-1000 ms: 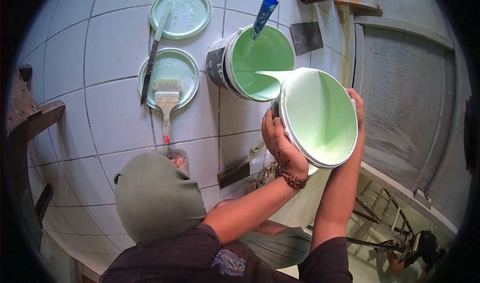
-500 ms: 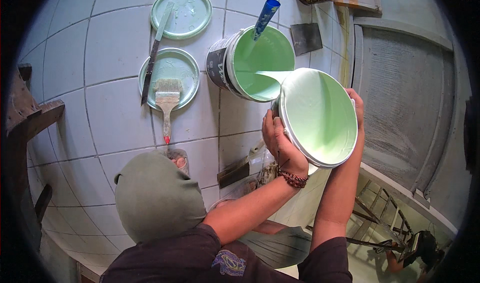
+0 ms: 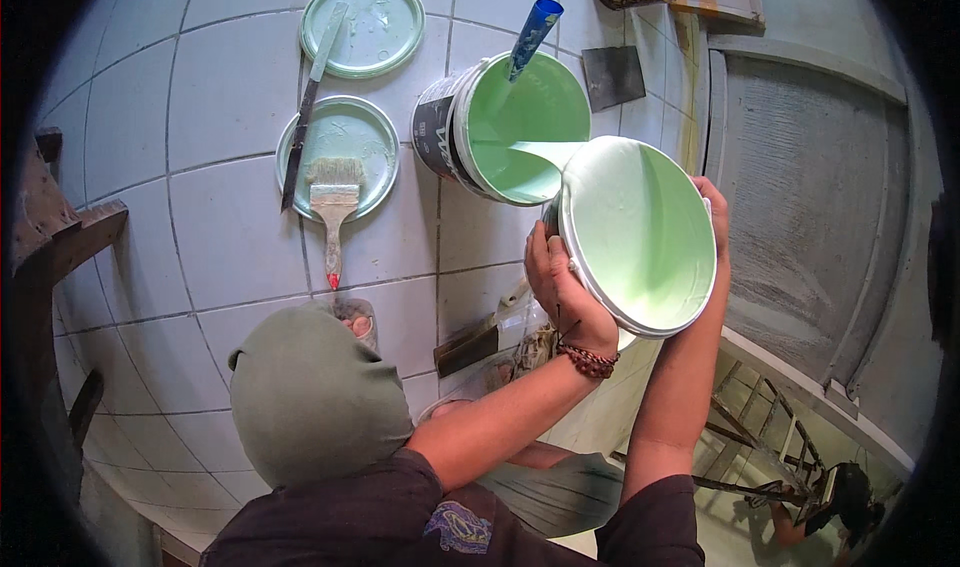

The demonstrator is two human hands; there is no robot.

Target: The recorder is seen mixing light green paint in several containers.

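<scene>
I'm mid-pour: L hand (image 3: 575,292) & R hand (image 3: 715,215) gripping tilted round white plastic bucket (image 3: 682,222), pale-green liquid paint (image 3: 548,151) entering dark-labelled round plastic pail (image 3: 436,132); IMO needs steady tilt.

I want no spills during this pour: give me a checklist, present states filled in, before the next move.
1. Held bucket supported by left hand and right hand: ok.
2. Pale green stream entering the floor bucket: ok.
3. Liquid in the floor bucket below its rim: ok.
4. Blue handle clear of the stream: ok.
5. Brush wholly within the nearer lid: not ok, its handle extends past the edge.
6. Amount remaining in the held bucket: cannot tell.
</scene>
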